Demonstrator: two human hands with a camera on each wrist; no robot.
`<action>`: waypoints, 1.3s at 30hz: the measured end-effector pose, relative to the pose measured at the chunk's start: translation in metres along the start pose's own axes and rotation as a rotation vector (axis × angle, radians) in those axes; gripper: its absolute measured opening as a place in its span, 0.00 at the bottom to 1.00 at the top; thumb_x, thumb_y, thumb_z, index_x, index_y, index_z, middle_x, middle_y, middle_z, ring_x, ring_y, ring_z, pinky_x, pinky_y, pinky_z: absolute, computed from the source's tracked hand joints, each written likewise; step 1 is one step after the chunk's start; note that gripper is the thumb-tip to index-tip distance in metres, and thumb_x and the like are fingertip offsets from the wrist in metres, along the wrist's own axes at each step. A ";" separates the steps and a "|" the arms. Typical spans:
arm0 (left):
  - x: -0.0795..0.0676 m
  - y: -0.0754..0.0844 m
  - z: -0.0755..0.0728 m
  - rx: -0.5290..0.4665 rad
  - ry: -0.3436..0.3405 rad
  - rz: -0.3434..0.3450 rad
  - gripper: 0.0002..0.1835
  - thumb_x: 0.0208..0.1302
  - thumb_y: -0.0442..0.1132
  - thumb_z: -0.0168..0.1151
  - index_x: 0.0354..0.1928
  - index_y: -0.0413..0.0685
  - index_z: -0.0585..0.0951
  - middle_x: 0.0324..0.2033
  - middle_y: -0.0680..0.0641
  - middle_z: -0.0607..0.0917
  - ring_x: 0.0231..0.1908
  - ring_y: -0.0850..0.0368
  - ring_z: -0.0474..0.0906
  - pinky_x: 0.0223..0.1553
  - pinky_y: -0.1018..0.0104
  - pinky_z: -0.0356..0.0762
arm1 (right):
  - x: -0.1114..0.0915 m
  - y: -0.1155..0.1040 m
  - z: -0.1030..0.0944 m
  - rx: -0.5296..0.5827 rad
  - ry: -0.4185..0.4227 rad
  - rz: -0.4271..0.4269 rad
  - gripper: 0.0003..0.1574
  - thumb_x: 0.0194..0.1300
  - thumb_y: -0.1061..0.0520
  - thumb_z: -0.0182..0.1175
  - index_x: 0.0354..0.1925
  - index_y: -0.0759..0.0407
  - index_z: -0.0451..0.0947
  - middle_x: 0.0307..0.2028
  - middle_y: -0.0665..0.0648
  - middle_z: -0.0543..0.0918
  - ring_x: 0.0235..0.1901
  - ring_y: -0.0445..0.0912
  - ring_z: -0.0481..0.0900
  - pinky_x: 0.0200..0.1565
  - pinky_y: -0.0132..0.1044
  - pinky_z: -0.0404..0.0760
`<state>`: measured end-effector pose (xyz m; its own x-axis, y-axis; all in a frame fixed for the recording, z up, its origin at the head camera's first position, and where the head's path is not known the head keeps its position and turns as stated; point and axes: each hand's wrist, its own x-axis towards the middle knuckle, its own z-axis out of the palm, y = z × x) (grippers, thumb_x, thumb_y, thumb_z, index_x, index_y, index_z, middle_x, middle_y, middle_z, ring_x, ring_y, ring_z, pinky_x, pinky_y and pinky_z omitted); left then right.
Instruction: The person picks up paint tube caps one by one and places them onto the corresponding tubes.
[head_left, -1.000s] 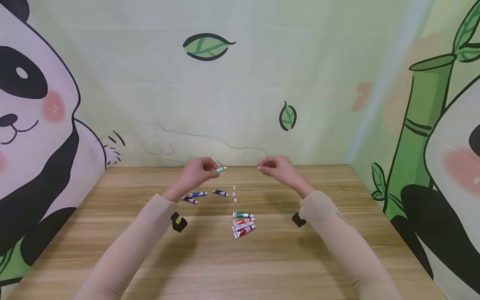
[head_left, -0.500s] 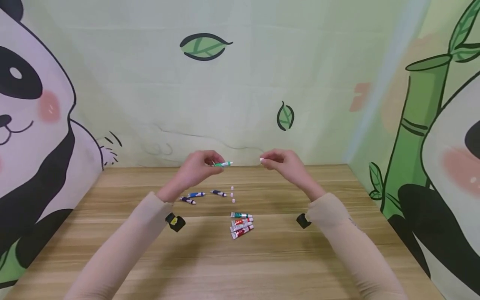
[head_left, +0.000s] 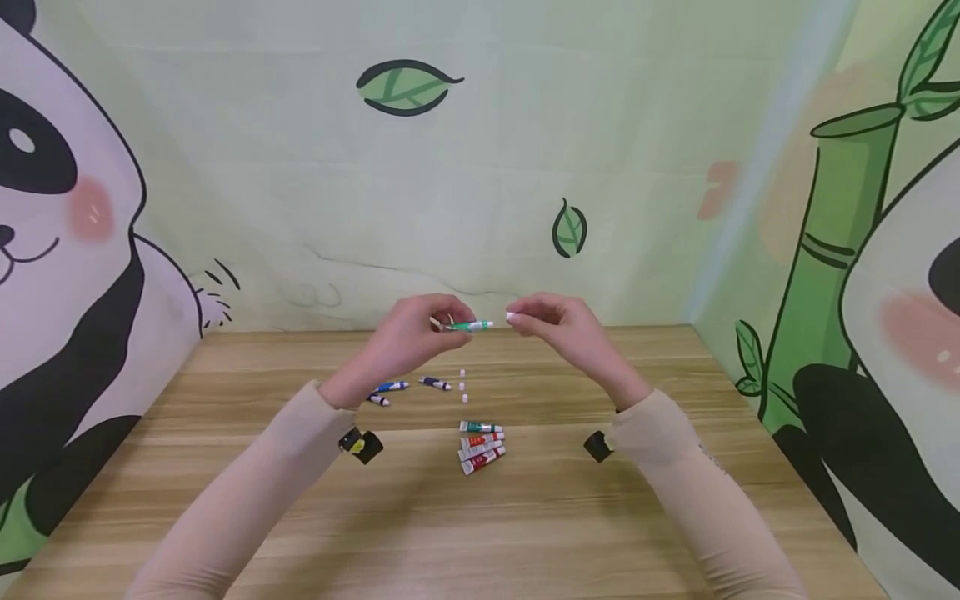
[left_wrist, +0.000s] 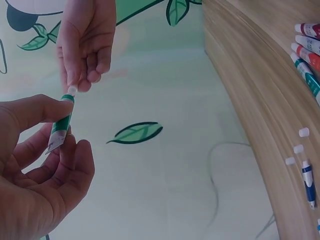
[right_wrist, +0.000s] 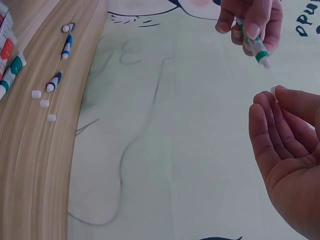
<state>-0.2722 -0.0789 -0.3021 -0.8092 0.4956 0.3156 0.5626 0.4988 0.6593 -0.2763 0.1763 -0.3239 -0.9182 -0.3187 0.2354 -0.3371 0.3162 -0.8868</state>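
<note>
A green and white paint tube is pinched between the thumb and fingers of my left hand, above the far part of the table. Its uncapped nozzle points right, toward my right hand. Thumb and fingertip of that hand pinch a small white cap. In the right wrist view a short gap separates the tube's nozzle from the cap. Below the hands, three white caps stand in a row on the table. Left of them lie several blue paint tubes, partly covered by the left wrist in the head view.
Nearer on the wooden table lies a fanned group of tubes: a green tube, an orange-red tube, a pale tube and a dark red tube. A cloth backdrop with pandas and bamboo rises behind the table.
My left hand has moved right and slightly up with the green tube. The right hand has stayed close by, now with its cap near the nozzle. The tubes and caps on the table have not moved.
</note>
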 end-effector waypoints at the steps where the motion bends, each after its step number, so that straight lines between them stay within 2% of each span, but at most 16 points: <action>1: 0.000 0.002 0.000 -0.001 0.000 0.005 0.06 0.67 0.38 0.67 0.43 0.46 0.85 0.35 0.51 0.85 0.38 0.54 0.78 0.43 0.59 0.80 | -0.001 -0.002 0.001 0.005 -0.004 -0.003 0.20 0.69 0.44 0.66 0.52 0.54 0.83 0.48 0.58 0.86 0.48 0.50 0.83 0.56 0.49 0.78; 10: 0.001 0.010 0.000 0.007 0.010 0.025 0.05 0.66 0.37 0.68 0.42 0.46 0.85 0.34 0.51 0.85 0.37 0.54 0.77 0.42 0.59 0.80 | -0.006 -0.011 0.008 0.016 -0.019 -0.043 0.16 0.70 0.49 0.65 0.50 0.57 0.83 0.45 0.55 0.86 0.47 0.49 0.83 0.54 0.48 0.79; 21: -0.001 0.013 0.002 0.002 -0.007 0.052 0.04 0.66 0.35 0.67 0.41 0.46 0.85 0.34 0.52 0.85 0.36 0.54 0.77 0.41 0.60 0.80 | -0.012 -0.011 0.009 -0.021 -0.029 -0.067 0.15 0.70 0.48 0.65 0.49 0.54 0.84 0.43 0.53 0.87 0.44 0.50 0.82 0.50 0.46 0.80; 29: -0.003 0.013 0.004 -0.007 -0.014 0.074 0.05 0.66 0.36 0.67 0.42 0.46 0.85 0.34 0.53 0.84 0.36 0.55 0.77 0.41 0.61 0.80 | -0.015 -0.014 0.009 0.013 -0.035 -0.057 0.16 0.69 0.50 0.66 0.50 0.57 0.85 0.44 0.55 0.87 0.46 0.49 0.84 0.53 0.47 0.80; 32: -0.003 0.015 0.004 -0.009 -0.012 0.084 0.05 0.67 0.37 0.67 0.42 0.45 0.85 0.34 0.52 0.84 0.36 0.55 0.77 0.40 0.60 0.80 | -0.016 -0.015 0.008 0.018 -0.027 -0.047 0.16 0.69 0.48 0.67 0.49 0.56 0.85 0.43 0.54 0.88 0.46 0.49 0.85 0.53 0.48 0.80; 35: -0.003 0.015 0.003 -0.007 -0.005 0.096 0.05 0.67 0.37 0.67 0.42 0.46 0.85 0.33 0.52 0.84 0.36 0.55 0.76 0.39 0.60 0.80 | -0.016 -0.016 0.009 0.010 -0.023 -0.039 0.17 0.68 0.45 0.66 0.48 0.53 0.86 0.41 0.54 0.88 0.45 0.51 0.84 0.53 0.47 0.80; 39: -0.004 0.017 0.003 0.007 0.008 0.109 0.04 0.67 0.38 0.67 0.42 0.48 0.85 0.33 0.53 0.83 0.35 0.55 0.76 0.38 0.61 0.79 | -0.015 -0.016 0.010 0.024 -0.036 -0.053 0.17 0.72 0.46 0.63 0.47 0.58 0.85 0.39 0.56 0.87 0.45 0.56 0.83 0.52 0.48 0.81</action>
<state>-0.2589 -0.0704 -0.2941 -0.7443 0.5416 0.3908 0.6487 0.4468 0.6161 -0.2553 0.1667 -0.3171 -0.8910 -0.3664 0.2682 -0.3795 0.2768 -0.8828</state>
